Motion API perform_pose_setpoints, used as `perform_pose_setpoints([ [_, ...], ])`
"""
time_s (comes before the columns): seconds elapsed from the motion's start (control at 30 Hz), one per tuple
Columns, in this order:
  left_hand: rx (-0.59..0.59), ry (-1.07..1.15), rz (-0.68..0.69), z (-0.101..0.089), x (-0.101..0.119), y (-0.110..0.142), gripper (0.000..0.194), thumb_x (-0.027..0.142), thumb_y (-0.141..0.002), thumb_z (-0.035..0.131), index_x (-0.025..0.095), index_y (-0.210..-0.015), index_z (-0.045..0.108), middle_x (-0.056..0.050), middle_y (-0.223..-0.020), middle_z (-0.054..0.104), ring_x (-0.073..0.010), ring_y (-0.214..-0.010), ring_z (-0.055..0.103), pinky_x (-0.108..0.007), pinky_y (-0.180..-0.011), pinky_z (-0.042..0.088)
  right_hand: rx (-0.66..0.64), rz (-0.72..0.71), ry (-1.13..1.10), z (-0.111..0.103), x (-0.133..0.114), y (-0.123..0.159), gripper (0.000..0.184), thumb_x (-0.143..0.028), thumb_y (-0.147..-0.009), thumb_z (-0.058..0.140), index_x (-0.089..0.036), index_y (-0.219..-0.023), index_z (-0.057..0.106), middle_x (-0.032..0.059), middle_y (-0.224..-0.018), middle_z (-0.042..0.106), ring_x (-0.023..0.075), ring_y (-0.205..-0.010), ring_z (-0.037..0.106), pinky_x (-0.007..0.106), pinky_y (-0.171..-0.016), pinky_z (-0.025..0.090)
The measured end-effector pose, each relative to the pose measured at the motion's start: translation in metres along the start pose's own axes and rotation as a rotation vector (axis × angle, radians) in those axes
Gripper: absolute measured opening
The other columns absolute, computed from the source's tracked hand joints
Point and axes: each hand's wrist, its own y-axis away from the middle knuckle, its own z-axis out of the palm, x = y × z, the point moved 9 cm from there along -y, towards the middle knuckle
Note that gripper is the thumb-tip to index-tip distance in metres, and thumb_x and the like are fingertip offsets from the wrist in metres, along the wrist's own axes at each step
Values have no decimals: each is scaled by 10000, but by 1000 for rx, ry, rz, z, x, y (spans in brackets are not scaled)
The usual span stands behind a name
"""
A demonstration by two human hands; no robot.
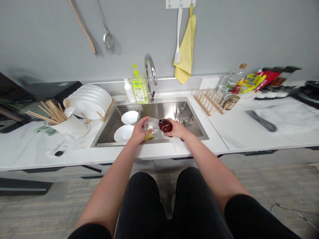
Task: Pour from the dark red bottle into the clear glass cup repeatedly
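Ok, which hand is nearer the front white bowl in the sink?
Left: the left hand is just beside the front white bowl; the right hand is farther right, holding the red bottle.

A white marbled counter [249, 139] surrounds a steel sink [204, 135]. Left of the sink, the counter bears a white pot [74, 129] of chopsticks and a wooden rack [108, 110] of plates; to the right, another wooden rack [203, 107], a jar [232, 102], a white basket [249, 96] and a long dark utensil [263, 122].

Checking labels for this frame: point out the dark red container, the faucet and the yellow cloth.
Dark red container [165, 126]: head view, on its rounded body.
Faucet [148, 80]: head view, on its upright neck.
Yellow cloth [185, 49]: head view, middle of its hanging part.
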Motion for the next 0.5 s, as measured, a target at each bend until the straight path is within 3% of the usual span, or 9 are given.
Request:
perform_pose_setpoints([
  [0.3, -22, -77, 102, -1, 12, -1, 812, 378, -678, 1026, 249, -1439, 774, -113, -1359, 744, -313, -1210, 735, -472, -1087, 596, -19, -19, 28, 3, 0, -1, 749, -302, -701, 1000, -273, -1401, 735, 51, -1215, 859, 287, -1043, 807, 379, -929, 602],
  [0.5, -16, -5, 39, 1, 4, -1, 823, 370, -647, 1032, 234, -1390, 705, -122, -1337, 771, -331, -1276, 741, -503, -1121, 603, -34, -21, 59, 4, 3, -2, 812, -305, -687, 1022, -278, -1442, 726, 52, -1228, 861, 287, -1070, 814, 374, -958, 590],
])
